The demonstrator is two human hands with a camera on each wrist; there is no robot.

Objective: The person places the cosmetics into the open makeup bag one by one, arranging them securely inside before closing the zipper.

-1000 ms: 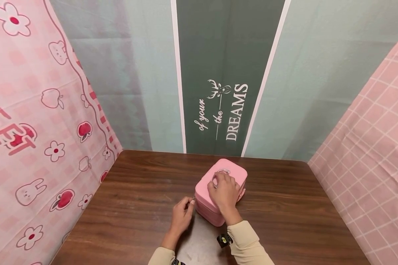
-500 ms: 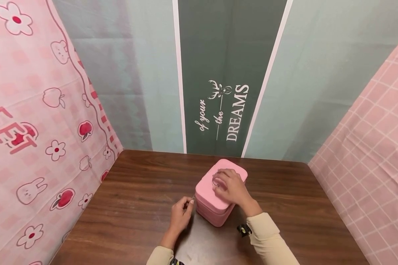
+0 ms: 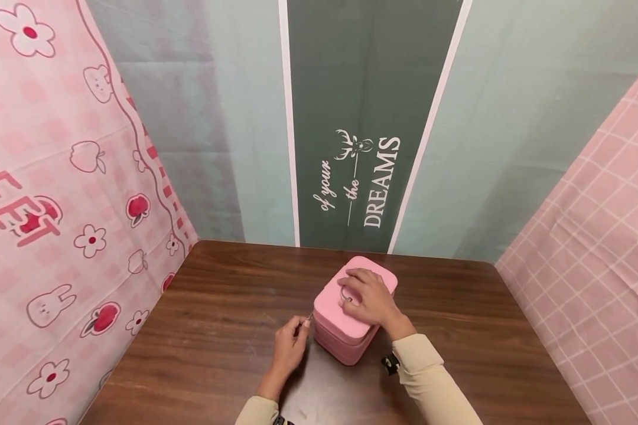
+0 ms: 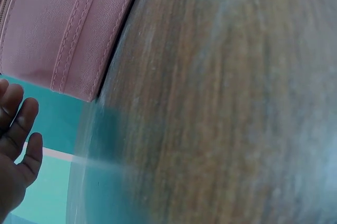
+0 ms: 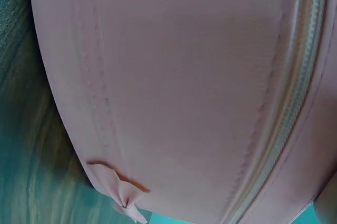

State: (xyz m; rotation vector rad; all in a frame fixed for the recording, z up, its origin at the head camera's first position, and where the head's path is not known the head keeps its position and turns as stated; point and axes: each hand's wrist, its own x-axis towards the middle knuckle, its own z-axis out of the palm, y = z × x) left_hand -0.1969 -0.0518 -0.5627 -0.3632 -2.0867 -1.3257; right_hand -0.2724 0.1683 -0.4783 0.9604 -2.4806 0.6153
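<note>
A pink zip-up case (image 3: 332, 304) with a rounded lid stands on the table. At its left corner, my left hand (image 3: 289, 348) pinches a small shiny zipper pull (image 3: 309, 317). My right hand (image 3: 371, 300) rests on the lid, thumb and fingers spread around a thin silver curved outline (image 3: 343, 293). In the left wrist view, fingers (image 4: 23, 124) show below the stitched case wall (image 4: 58, 24). Up close, the right wrist view shows the case's side, its zipper (image 5: 297, 98) and a small pink bow (image 5: 122, 190). The right hand hides part of the lid.
The brown wooden table (image 3: 234, 295) extends around the case. A green cloth backdrop (image 3: 351, 71) hangs behind it. Pink patterned cloths hang at the left (image 3: 90, 195) and right (image 3: 601, 254).
My right hand and forearm have shifted right and turned on the lid, uncovering more of its near part. The left hand stays at the same corner, and the case has barely moved.
</note>
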